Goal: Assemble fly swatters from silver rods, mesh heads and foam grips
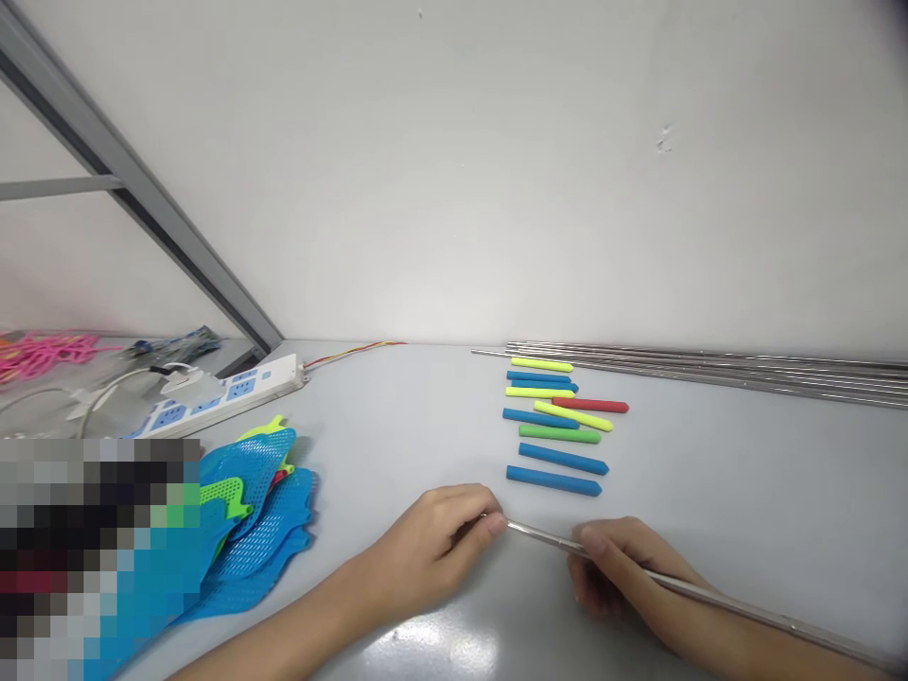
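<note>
A thin, jointed metal rod (539, 535) runs between my hands and on past the right wrist toward the lower right. My left hand (450, 534) pinches its left tip between thumb and forefinger. Farther along, my right hand (624, 572) grips the rod with the thumb on top and the fingers curled beneath. Just beyond the hands lie several pointed plastic handle tubes: blue (553, 480), green (560, 434), yellow (573, 416) and red (591, 405). Their points face right, and a few overlap.
Several metal rods (709, 372) lie along the wall at the right. To the left is a pile of perforated fly-swatter heads (262, 539), mostly blue. Behind it are a power strip (227, 397) with cables and pink pieces (53, 352). A grey metal post (156, 199) slants up. The lower left is pixelated.
</note>
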`<state>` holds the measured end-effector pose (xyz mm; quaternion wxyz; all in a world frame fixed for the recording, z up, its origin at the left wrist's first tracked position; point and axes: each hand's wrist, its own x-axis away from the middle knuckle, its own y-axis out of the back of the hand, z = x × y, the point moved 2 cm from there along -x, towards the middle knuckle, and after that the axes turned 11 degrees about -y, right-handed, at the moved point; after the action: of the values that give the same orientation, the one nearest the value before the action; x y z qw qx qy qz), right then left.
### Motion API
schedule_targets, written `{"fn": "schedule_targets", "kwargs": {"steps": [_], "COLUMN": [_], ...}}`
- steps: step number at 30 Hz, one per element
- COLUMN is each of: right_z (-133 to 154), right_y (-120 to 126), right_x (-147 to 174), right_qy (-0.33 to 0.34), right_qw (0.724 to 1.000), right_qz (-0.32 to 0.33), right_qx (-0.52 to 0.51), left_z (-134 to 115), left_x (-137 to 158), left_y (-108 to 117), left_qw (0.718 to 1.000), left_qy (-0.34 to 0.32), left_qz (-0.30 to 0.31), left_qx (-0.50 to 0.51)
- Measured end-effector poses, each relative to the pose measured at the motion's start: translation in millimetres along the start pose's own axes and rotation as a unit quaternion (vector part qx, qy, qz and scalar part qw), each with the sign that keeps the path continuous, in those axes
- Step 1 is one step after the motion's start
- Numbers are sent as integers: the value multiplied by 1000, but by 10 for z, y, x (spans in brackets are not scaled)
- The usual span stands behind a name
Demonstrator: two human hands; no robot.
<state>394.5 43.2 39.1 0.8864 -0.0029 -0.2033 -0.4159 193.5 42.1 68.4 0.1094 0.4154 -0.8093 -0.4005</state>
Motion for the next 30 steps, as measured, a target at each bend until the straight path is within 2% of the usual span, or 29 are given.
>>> {"fn": "schedule_targets", "kwargs": {"steps": [11, 14, 19, 24, 30], "right_z": [8, 75, 161, 137, 26], "right_y": [11, 10, -8, -31, -54], "right_x": [14, 40, 88, 82, -23], "right_qy": [-13, -19, -12, 26, 89], "right_qw": [1000, 998, 990, 980, 969], "right_qz": [8, 30, 25, 24, 56], "right_qx": [8, 52, 136, 195, 224], "left_z": [30, 55, 31, -63, -77], "left_x": [7, 20, 54, 85, 107], "left_y": [-48, -94, -152, -204, -240], "left_qw": [1000, 999, 997, 997, 996], "left_qy": [-6, -10, -19, -15, -12], "left_qz": [15, 42, 63, 74, 84], "left_qx": [5, -14, -35, -32, -27]}}
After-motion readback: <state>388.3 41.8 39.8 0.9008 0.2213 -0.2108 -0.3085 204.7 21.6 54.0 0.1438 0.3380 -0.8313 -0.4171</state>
